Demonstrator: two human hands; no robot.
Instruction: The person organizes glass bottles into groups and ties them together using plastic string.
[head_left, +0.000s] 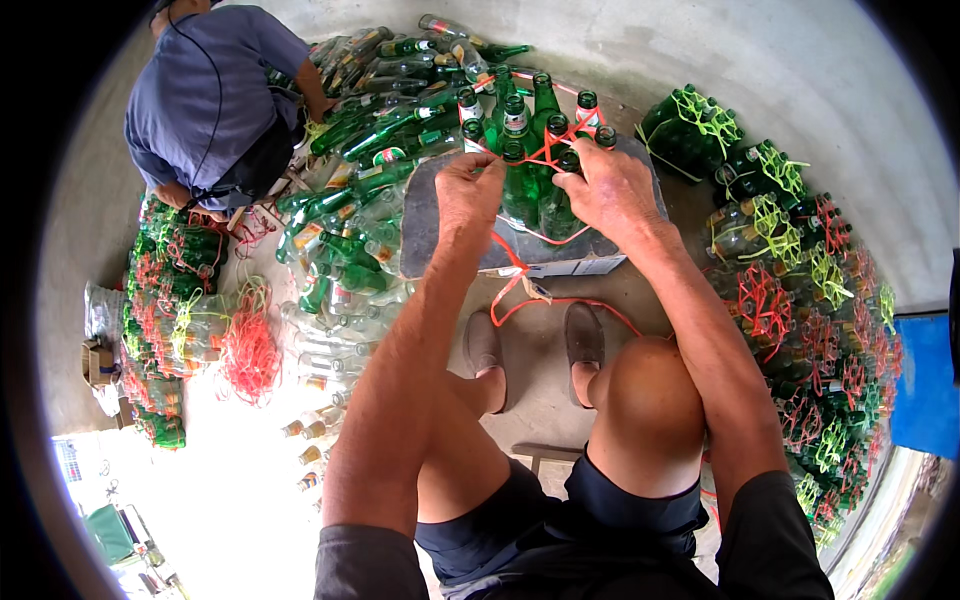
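Note:
Several green glass bottles (517, 124) stand upright in a cluster on a dark, flat-topped stand (442, 225) in front of me. Red plastic strapping (551, 140) criss-crosses among their necks, and another loop runs low around them. At the near left of the cluster, my left hand (471, 187) pinches the strapping between thumb and fingers. My right hand (615, 184) is at the near right bottles, thumb and fingers closed on the strapping by a bottle neck. A loose length of strapping (555, 301) hangs down and trails past my feet.
Loose bottles (375, 142) lie piled at the left. Another person (214, 105) works at the upper left. Tied bottle bundles line the right side (765, 232) and far left (161, 300). A red strapping heap (251, 349) lies on the floor; a wall (720, 60) stands behind.

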